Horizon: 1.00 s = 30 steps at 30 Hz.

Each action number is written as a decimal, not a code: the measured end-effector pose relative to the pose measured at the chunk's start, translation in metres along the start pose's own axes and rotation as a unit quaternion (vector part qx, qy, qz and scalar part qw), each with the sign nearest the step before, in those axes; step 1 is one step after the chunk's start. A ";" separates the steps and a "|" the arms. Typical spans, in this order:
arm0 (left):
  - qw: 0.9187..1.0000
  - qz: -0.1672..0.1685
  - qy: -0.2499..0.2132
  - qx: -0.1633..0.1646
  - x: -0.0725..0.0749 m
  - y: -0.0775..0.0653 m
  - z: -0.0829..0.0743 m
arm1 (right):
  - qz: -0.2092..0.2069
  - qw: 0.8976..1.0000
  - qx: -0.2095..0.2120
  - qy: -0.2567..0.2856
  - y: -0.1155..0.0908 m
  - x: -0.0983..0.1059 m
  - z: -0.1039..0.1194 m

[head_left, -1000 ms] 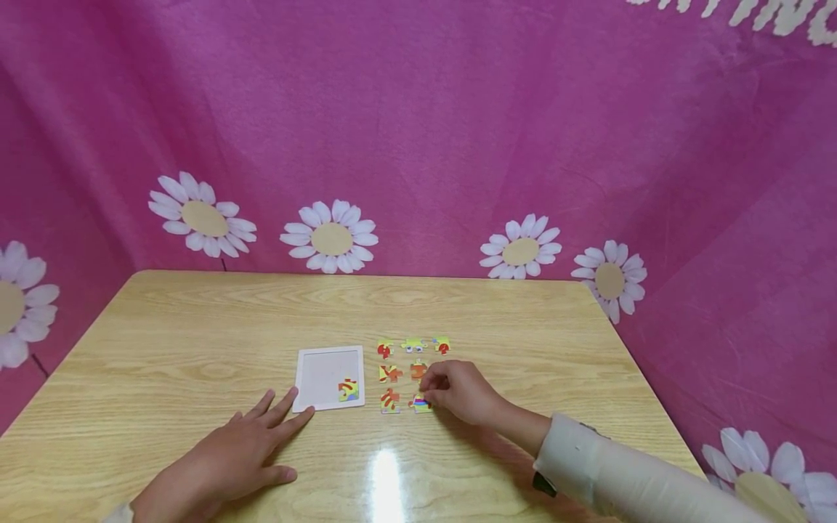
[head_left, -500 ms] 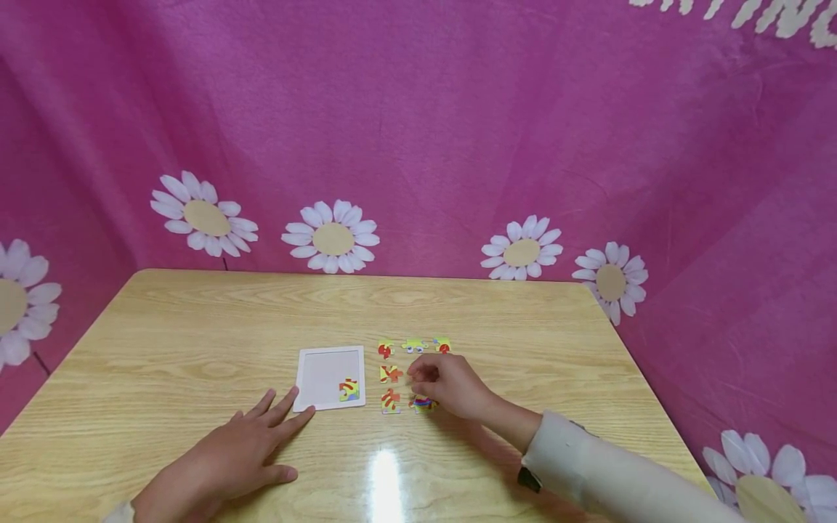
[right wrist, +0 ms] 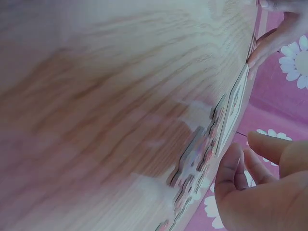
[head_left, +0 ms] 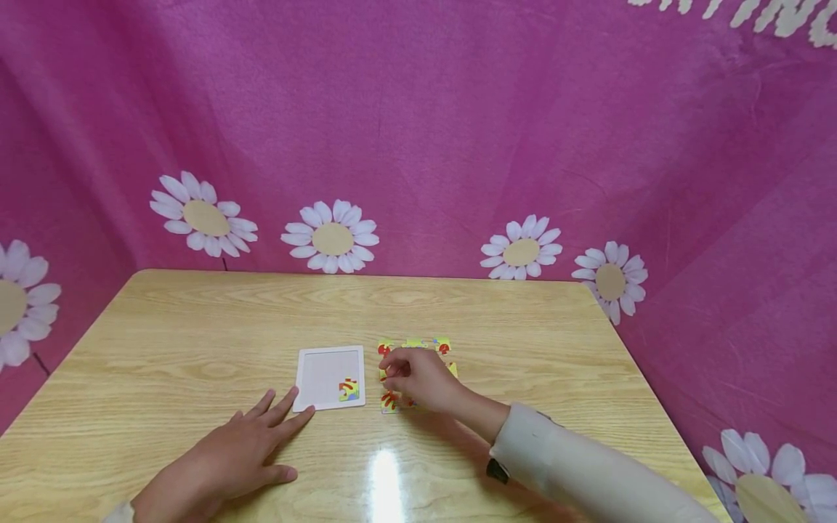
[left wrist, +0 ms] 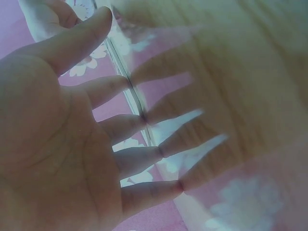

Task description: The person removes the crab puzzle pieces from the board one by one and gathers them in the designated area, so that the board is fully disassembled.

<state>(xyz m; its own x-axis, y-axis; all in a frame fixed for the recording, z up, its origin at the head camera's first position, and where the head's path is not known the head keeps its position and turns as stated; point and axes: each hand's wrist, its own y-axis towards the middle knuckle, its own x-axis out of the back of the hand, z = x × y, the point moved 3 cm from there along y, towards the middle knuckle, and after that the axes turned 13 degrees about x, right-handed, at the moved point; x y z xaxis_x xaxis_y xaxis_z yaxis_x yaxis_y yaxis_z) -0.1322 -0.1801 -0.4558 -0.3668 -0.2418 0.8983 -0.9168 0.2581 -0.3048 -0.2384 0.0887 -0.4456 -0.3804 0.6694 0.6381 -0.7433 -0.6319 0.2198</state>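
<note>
A square white puzzle tray (head_left: 330,349) lies left of centre, with one yellow and red jigsaw piece (head_left: 349,390) in its near right corner. My left hand (head_left: 229,454) rests palm down with fingers spread, two fingertips at the tray's lower left corner. To the tray's right, my right hand (head_left: 425,379) hovers over several loose jigsaw pieces (head_left: 389,402), hiding some of them. Its thumb and index finger are bent and a little apart, over the left column. In the right wrist view, nothing shows between the fingers of that hand (right wrist: 269,192), above the pieces (right wrist: 186,156).
All this lies on a wood-grain table (head_left: 261,312) with a glossy light reflection near its front. A pink curtain (head_left: 418,131) printed with white daisies hangs behind and at both sides.
My right hand has moved left across the loose pieces, from the right side toward the left column, uncovering a yellow piece at the right. The left hand and tray have stayed put.
</note>
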 end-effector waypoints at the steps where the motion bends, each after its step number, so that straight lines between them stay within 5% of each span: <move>1: 1.000 -0.001 0.000 0.000 0.000 0.000 0.000 | 0.002 1.000 0.000 0.001 0.002 -0.002 0.001; 30: 0.999 -0.023 0.011 -0.026 0.001 -0.003 -0.001 | 0.079 0.993 -0.028 -0.084 0.037 -0.045 0.014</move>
<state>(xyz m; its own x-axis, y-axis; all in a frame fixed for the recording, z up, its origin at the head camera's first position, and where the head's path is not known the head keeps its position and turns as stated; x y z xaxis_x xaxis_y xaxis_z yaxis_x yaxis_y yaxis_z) -0.1300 -0.1802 -0.4542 -0.3200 -0.2344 0.9180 -0.9232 0.2950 -0.2465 -0.2413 0.0296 -0.4558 -0.4002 0.4866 0.7766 -0.7136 -0.6971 0.0690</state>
